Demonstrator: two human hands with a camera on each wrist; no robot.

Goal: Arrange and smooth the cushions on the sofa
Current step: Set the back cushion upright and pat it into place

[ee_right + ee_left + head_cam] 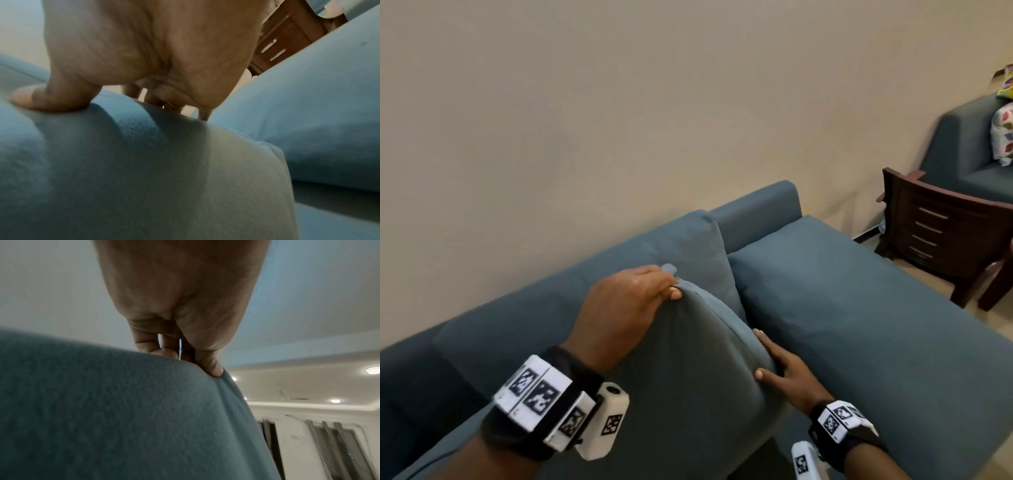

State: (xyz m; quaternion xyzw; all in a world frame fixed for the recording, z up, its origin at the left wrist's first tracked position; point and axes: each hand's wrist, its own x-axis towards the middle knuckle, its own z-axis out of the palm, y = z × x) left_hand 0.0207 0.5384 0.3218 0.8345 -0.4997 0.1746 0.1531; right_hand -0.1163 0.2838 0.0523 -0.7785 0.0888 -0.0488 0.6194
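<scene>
I hold a large blue-grey cushion (698, 370) tilted up over the blue sofa (517, 329). My left hand (640, 294) pinches its top corner, thumb on the near face and fingers behind; the left wrist view shows the same pinch of my left hand (197, 363) on the cushion (102, 410). My right hand (774, 363) grips the cushion's right edge lower down, thumb on the front, fingers wrapped behind. In the right wrist view my right hand (115, 100) clasps the cushion (144, 162). A back cushion (688, 246) stands behind, and a seat cushion (859, 308) lies to the right.
The sofa backs onto a beige wall (619, 102). A dark wooden side table with drawers (935, 233) stands off the sofa's far right end. Beyond it is a blue armchair (969, 150) with patterned pillows (1003, 133). Bare floor (996, 318) runs along the right.
</scene>
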